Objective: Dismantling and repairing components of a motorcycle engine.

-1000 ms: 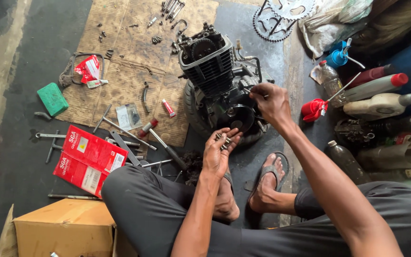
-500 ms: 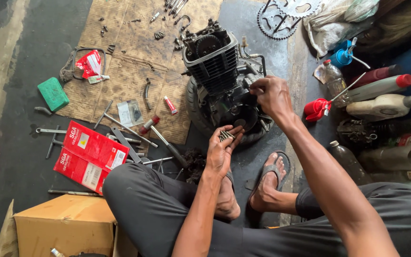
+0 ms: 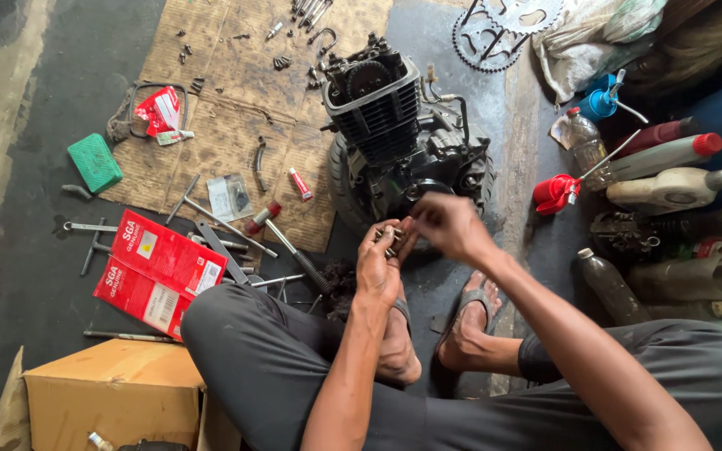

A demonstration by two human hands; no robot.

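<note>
A handful of small metal bolts (image 3: 391, 238) lies in the cupped palm of the left hand (image 3: 380, 266), held just in front of a black, grimy motorcycle engine with cooling fins (image 3: 399, 142) that stands on the floor at the centre of the scene. The left hand's grip is loosely curled around the bolts, palm up. The right hand (image 3: 449, 225) reaches in from the right, its fingertips pinched together at the bolts in the left palm; whether it grips one cannot be told. Below the hands, the person's crossed legs in dark trousers and a foot in a sandal (image 3: 470, 321) rest on the dark concrete floor (image 3: 35, 100). To the left of the engine lies a worn sheet of brown cardboard (image 3: 236, 108), scattered with loose screws and tools. Nearer and further left sit two flat red cardboard boxes (image 3: 156, 267), a green plastic block (image 3: 94, 163) and a brown carton (image 3: 114, 392). On the right stand several plastic bottles (image 3: 670, 188) and a red funnel (image 3: 555, 192).
</note>
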